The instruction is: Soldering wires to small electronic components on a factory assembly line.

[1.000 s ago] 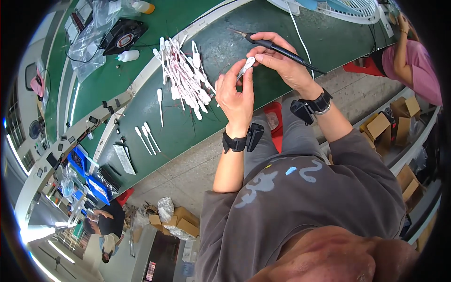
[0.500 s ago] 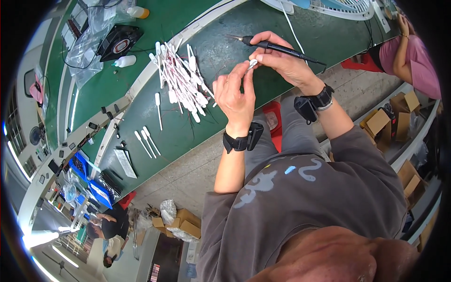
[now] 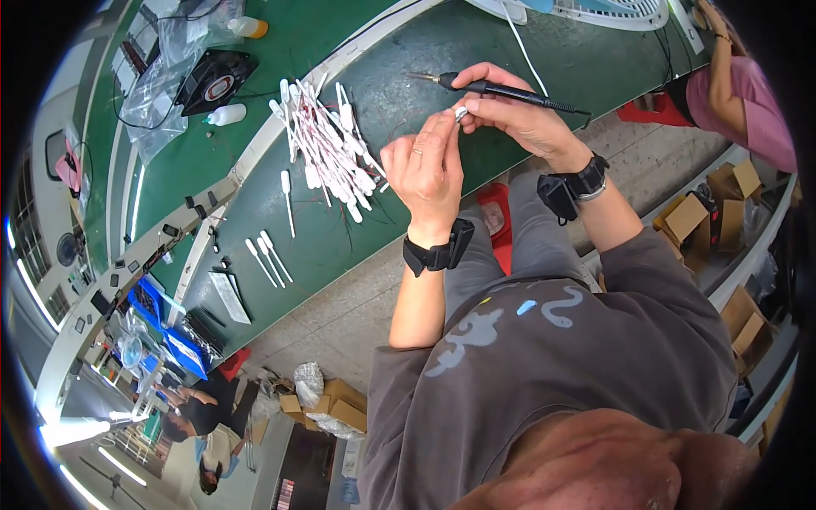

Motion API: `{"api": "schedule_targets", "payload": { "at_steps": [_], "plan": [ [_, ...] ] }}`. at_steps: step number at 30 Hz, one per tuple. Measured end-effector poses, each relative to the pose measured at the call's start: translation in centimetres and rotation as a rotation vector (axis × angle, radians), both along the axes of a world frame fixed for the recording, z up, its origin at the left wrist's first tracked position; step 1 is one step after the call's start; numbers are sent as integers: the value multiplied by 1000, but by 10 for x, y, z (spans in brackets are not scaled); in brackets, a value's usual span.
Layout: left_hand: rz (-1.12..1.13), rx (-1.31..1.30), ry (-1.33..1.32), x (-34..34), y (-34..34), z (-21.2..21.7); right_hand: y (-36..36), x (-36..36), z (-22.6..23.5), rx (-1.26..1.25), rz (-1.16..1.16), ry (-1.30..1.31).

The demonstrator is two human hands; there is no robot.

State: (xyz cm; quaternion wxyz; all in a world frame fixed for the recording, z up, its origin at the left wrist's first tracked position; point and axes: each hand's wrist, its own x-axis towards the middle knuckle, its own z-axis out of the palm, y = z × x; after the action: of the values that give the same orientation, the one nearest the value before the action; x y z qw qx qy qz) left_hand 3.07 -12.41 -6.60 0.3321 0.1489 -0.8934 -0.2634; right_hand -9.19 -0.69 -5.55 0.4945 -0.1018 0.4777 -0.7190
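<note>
My right hand (image 3: 529, 121) is closed around a black soldering iron (image 3: 514, 93), whose metal tip points left over the green bench. The thumb and a finger of that hand also touch a small white and silvery piece (image 3: 461, 112). My left hand (image 3: 427, 174) pinches the same piece from the left; its exact kind is too small to tell. Left of my left hand lies a pile of white stick-like parts (image 3: 327, 157) with thin reddish and dark wires. One similar part (image 3: 286, 183) lies apart from the pile, and several more (image 3: 268, 246) are set nearer the bench edge.
Beyond the pale rail stand a black fan (image 3: 217, 81), a white bottle (image 3: 225, 115) and an orange-filled bottle (image 3: 248, 27). A pale fan grille (image 3: 616, 13) is at the far edge. A person in pink (image 3: 752, 106) sits at right. Cardboard boxes (image 3: 340, 404) stand on the floor.
Both hands have stayed nearly in place, with the small piece shifted slightly right between them. The soldering iron has tilted and moved a little downward. The people at lower left have shifted.
</note>
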Motion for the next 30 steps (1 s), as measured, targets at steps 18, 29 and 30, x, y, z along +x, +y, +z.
{"api": "schedule_targets", "payload": {
  "at_steps": [18, 29, 30],
  "plan": [
    [-10, 254, -61, 2, 1, -2, 0, 8, -5, 43, -41, 48],
    [36, 820, -89, 13, 3, -10, -4, -1, -16, -20, 25, 121],
    [32, 930, -79, 12, 2, -5, -5, -1, -17, -10, 35, 141]
  ]
}}
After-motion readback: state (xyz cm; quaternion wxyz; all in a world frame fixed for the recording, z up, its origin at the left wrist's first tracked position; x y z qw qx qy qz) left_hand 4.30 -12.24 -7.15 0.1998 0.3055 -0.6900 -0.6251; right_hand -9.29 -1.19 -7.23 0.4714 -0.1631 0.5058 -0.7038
